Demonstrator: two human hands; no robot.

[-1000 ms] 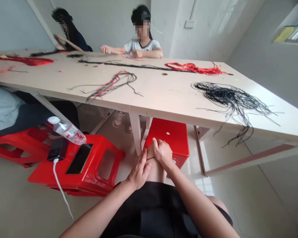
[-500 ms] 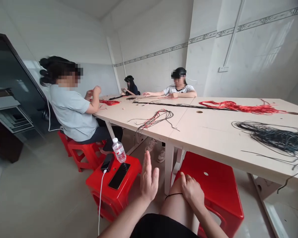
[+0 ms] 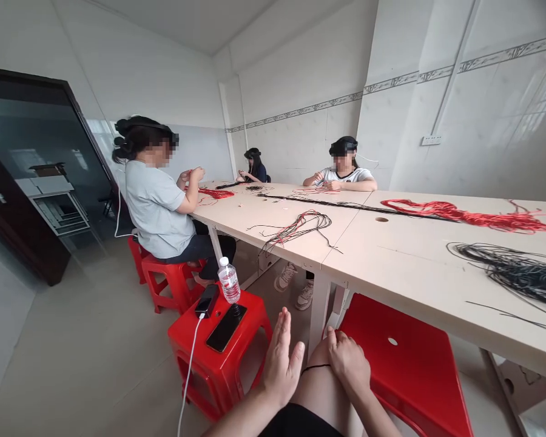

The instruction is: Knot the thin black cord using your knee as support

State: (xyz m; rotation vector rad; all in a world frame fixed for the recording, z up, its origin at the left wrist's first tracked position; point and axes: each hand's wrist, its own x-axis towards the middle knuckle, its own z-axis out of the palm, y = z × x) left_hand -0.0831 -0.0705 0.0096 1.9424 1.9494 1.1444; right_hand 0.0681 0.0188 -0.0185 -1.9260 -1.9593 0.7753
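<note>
Head view. Left hand (image 3: pixel 279 370): ours, raised, open, thumb apart from the fingers; holds nothing. Right hand (image 3: pixel 351 364): ours, palm down on the knee (image 3: pixel 317 354), fingers loosely bent; we cannot tell whether it pinches anything. Black cord (image 3: pixel 318 366): passes across the leg just below the knee, beside the right fingers. We judge it light, soft and limp, best taken by the stretch nearest those fingers. Red and black cords (image 3: pixel 284 233): loose on the table (image 3: pixel 404 273), likely to tangle; we would lift them at the gathered middle. Bottle (image 3: pixel 229 282): upright on a red stool (image 3: pixel 188 331), behind the phone (image 3: pixel 225 331); red print on its label, too small for us to read.
</note>
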